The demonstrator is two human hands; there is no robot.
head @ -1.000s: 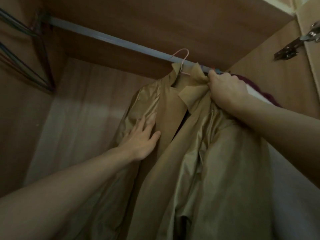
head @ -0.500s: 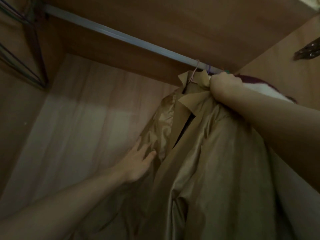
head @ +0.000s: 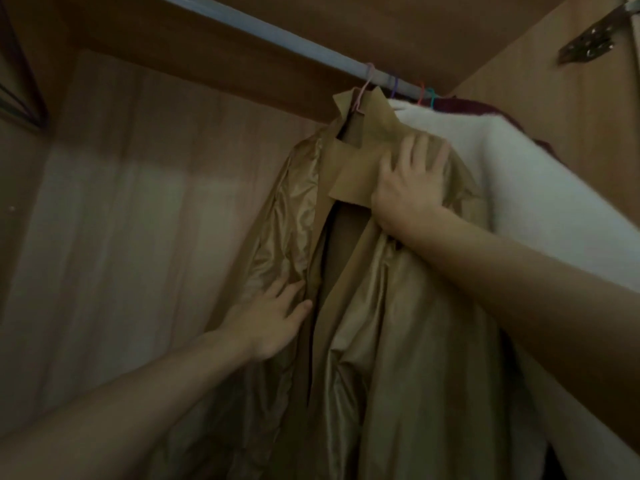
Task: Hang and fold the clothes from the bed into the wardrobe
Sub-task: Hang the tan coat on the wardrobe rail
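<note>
A tan coat (head: pixel 398 341) with a shiny golden lining hangs from a pink hanger (head: pixel 363 88) on the grey wardrobe rail (head: pixel 277 36). My right hand (head: pixel 408 188) lies flat on the coat's right lapel near the collar, fingers spread. My left hand (head: pixel 273 323) presses flat against the coat's left front panel lower down, fingers straight. The coat hangs open at the front, showing a dark gap between the panels.
A white fluffy garment (head: pixel 512 188) and a dark red one (head: pixel 478 109) hang to the right on coloured hangers. A metal hinge (head: pixel 588 39) sits on the right wall. The wardrobe's wooden back panel (head: pixel 138 220) shows bare to the left; dark metal rods (head: pixel 20 98) stand at far left.
My right hand let go of the coat's shoulder by the rail and now lies flat on the lapel. The coat has slid right along the rail, against the white garment.
</note>
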